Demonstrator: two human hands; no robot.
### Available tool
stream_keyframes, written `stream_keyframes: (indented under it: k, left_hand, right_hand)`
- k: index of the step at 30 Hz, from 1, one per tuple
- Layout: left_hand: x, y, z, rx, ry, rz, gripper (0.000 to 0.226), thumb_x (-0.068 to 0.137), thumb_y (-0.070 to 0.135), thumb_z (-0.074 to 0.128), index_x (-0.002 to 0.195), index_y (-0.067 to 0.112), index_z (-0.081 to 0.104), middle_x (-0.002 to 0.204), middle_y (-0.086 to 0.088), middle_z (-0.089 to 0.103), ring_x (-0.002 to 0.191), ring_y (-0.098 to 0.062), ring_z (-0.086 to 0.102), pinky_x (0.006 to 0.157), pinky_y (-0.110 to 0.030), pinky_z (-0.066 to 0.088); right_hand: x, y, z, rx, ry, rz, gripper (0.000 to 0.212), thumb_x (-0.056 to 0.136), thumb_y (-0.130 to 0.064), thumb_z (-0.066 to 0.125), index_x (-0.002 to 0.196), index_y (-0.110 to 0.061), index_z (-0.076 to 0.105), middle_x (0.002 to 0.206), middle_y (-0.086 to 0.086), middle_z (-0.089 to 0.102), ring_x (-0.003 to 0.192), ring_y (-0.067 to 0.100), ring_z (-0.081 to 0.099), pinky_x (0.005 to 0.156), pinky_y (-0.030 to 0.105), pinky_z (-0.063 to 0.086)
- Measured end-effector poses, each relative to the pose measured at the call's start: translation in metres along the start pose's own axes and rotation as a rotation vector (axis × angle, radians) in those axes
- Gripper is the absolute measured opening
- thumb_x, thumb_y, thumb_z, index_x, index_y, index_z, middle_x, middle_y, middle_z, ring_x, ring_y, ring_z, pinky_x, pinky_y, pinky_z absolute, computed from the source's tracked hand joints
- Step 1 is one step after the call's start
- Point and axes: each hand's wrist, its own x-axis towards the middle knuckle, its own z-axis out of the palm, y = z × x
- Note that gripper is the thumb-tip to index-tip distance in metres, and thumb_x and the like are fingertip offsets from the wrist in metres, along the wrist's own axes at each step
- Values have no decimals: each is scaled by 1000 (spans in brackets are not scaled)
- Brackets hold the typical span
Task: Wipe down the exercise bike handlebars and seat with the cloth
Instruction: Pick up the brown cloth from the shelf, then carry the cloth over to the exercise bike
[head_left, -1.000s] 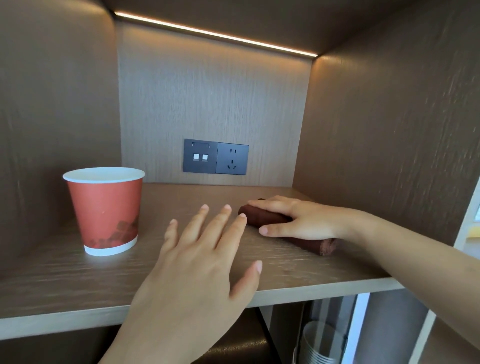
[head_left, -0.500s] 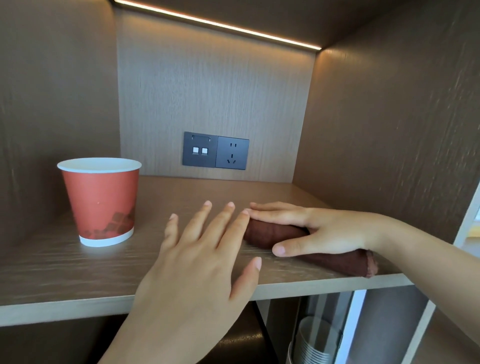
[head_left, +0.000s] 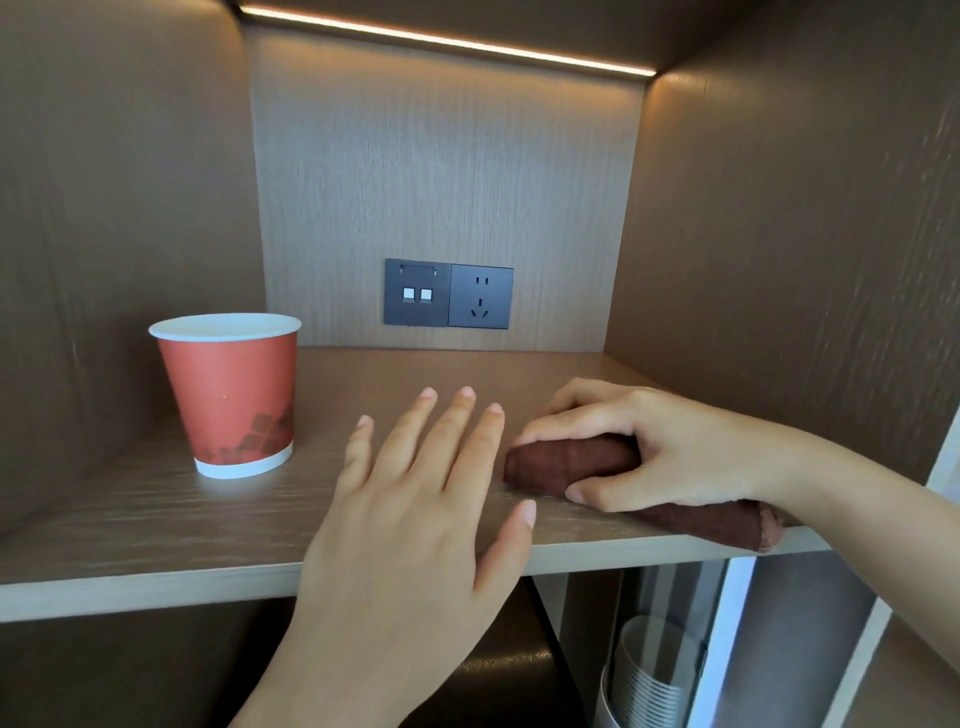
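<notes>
A dark brown rolled cloth lies on the wooden shelf near its front right edge. My right hand is closed around the middle of the roll, fingers over the top and thumb at the front. One end of the cloth pokes out under my wrist at the shelf edge. My left hand hovers flat over the shelf just left of the cloth, fingers spread, holding nothing. The exercise bike is not in view.
A red paper cup stands upright on the shelf at the left. A grey socket panel sits on the back wall. Wooden walls close the niche on both sides. A stack of clear cups stands below the shelf at the right.
My right hand has drawn the rolled cloth toward the shelf's front edge and curled its fingers around it. My left hand has stayed almost still.
</notes>
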Motion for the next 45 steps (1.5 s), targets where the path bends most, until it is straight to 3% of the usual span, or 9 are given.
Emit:
stream_keyframes:
  k: [6, 12, 16, 21, 28, 33, 39, 43, 45]
  left_hand:
    - [-19, 1, -13, -85, 45, -47, 55, 83, 42, 37, 126, 13, 53, 134, -5, 52, 125, -24, 46, 100, -53, 23]
    - [-69, -6, -52, 1, 48, -158, 51, 81, 39, 40, 121, 11, 57, 130, -8, 55, 121, -25, 49, 101, -46, 28]
    - [-109, -2, -91, 80, 76, -295, 46, 81, 38, 41, 111, 11, 62, 115, -8, 63, 106, -26, 56, 93, -39, 40]
    - [-179, 9, -145, 217, 65, -456, 37, 79, 36, 46, 99, 11, 65, 106, -9, 65, 95, -29, 59, 82, -39, 46]
    - [-293, 31, -239, 461, 36, -700, 35, 78, 32, 49, 97, 9, 66, 105, -10, 65, 95, -32, 58, 82, -39, 42]
    - [-367, 51, -312, 635, 11, -860, 36, 79, 34, 47, 98, 9, 64, 107, -10, 66, 94, -32, 59, 81, -41, 46]
    - [-458, 68, -378, 764, 51, -1074, 36, 79, 34, 48, 97, 9, 65, 110, -9, 65, 99, -31, 59, 83, -41, 44]
    - [-520, 70, -426, 856, 74, -1205, 38, 80, 37, 47, 99, 10, 64, 113, -7, 64, 102, -30, 58, 87, -40, 41]
    - [-552, 68, -452, 909, 74, -1260, 39, 80, 38, 46, 101, 10, 64, 113, -7, 64, 103, -29, 57, 88, -41, 41]
  right_hand:
    - [-9, -16, 8, -43, 95, -62, 43, 80, -26, 63, 113, -53, 54, 102, -7, 53, 92, 8, 55, 83, 30, 49]
    - [-17, -50, 31, -149, 221, -181, 45, 79, -27, 64, 117, -48, 52, 104, -12, 53, 94, 9, 55, 83, 33, 48]
    - [-20, -86, 59, -239, 318, -291, 44, 77, -23, 66, 119, -37, 58, 111, -5, 56, 98, 13, 56, 84, 38, 49]
    - [-30, -142, 104, -99, 380, -407, 47, 77, -22, 67, 121, -34, 57, 116, -6, 56, 105, 11, 53, 89, 24, 45]
    - [-49, -257, 182, 111, 362, -635, 47, 77, -21, 68, 123, -24, 57, 117, 2, 57, 105, 22, 55, 88, 40, 50]
    - [-71, -356, 238, 244, 302, -818, 49, 75, -20, 70, 122, -22, 57, 115, 2, 58, 103, 19, 56, 85, 30, 50]
    - [-97, -470, 292, 367, 245, -993, 44, 73, -18, 68, 117, -23, 62, 108, 1, 61, 93, 21, 59, 78, 36, 53]
    - [-113, -547, 333, 412, 158, -1093, 44, 73, -23, 62, 117, -24, 61, 108, -2, 61, 94, 17, 59, 81, 21, 46]
    - [-118, -587, 356, 445, 114, -1134, 44, 74, -25, 61, 118, -24, 61, 108, -2, 61, 96, 16, 59, 82, 20, 46]
